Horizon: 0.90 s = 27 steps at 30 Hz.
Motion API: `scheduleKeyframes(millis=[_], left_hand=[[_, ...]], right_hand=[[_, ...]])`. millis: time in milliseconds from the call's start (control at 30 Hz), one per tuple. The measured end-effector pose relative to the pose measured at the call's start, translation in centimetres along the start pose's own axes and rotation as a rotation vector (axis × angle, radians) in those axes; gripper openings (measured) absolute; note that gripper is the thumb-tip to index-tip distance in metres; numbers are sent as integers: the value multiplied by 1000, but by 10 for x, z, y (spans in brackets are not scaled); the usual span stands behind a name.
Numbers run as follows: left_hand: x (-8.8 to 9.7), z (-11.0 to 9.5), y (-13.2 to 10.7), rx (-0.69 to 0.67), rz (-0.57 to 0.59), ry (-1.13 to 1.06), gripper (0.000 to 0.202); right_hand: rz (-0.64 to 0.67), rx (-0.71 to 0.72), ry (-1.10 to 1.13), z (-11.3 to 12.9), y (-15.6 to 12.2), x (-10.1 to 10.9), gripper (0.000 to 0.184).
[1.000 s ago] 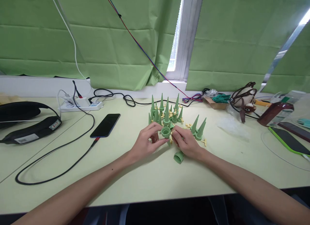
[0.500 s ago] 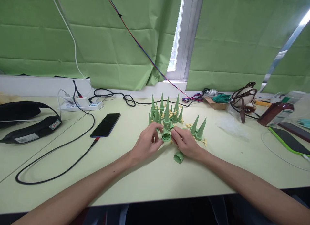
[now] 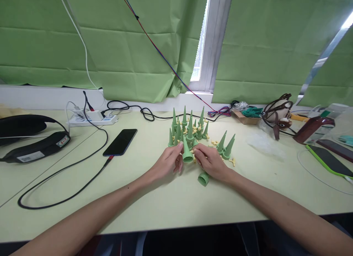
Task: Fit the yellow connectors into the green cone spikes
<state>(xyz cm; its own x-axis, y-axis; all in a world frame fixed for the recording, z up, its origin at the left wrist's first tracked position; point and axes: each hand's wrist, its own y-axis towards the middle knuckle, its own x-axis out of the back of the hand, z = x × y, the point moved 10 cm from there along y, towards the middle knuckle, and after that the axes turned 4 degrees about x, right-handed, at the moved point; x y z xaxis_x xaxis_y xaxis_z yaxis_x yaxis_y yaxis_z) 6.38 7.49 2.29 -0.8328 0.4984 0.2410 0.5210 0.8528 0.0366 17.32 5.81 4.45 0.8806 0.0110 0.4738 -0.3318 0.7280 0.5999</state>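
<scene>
My left hand (image 3: 171, 158) is closed on a hollow green plastic cone (image 3: 187, 155), thumb and fingers on its left side. The cone's point is up and its open round end tips toward me. My right hand (image 3: 209, 159) is pinched shut just right of the cone; what its fingertips hold is hidden. On the table below the right hand lies a short green threaded ring (image 3: 203, 179). Behind both hands several green cones (image 3: 190, 129) stand upright in a cluster, with small yellow T-shaped pieces (image 3: 198, 130) among them.
Right of my right hand stand two more green cones (image 3: 227, 147), near a yellow piece (image 3: 233, 162). A phone (image 3: 120, 142) and a black cable (image 3: 62, 166) lie left. At the right are a plastic bag (image 3: 264, 144), a dark red bottle (image 3: 314, 130) and a green-edged phone (image 3: 331, 159).
My left hand has turned the cone, so its open end faces lower and its tapered side now shows. The right hand stays almost in place, its fingertips slightly lower.
</scene>
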Motion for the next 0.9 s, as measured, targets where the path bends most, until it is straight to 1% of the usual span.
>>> scheduleKeyframes(millis=[100,300,400,600,700,800,900], left_hand=[[0,0,-1,-20,18,8,49],[2,3,-1,-52,2,63,44],[3,0,-2,-79,-3,83,43],[3,-12,-5,-121,-19,192,37],[4,-19,-5,-172,-45,220,34],[6,-25,-7,-249,-91,280,31],[6,-29,-8,-327,-112,340,26]], right_hand=[[7,11,-12,1,0,-1,26],[10,18,-6,-2,-1,-1,25],[9,23,-13,-2,-1,-1,25],[23,26,-12,-2,-2,-2,25],[26,22,-15,-3,-2,-1,26],[23,30,-27,-3,-2,-1,25],[17,37,-40,-2,-1,-1,26]])
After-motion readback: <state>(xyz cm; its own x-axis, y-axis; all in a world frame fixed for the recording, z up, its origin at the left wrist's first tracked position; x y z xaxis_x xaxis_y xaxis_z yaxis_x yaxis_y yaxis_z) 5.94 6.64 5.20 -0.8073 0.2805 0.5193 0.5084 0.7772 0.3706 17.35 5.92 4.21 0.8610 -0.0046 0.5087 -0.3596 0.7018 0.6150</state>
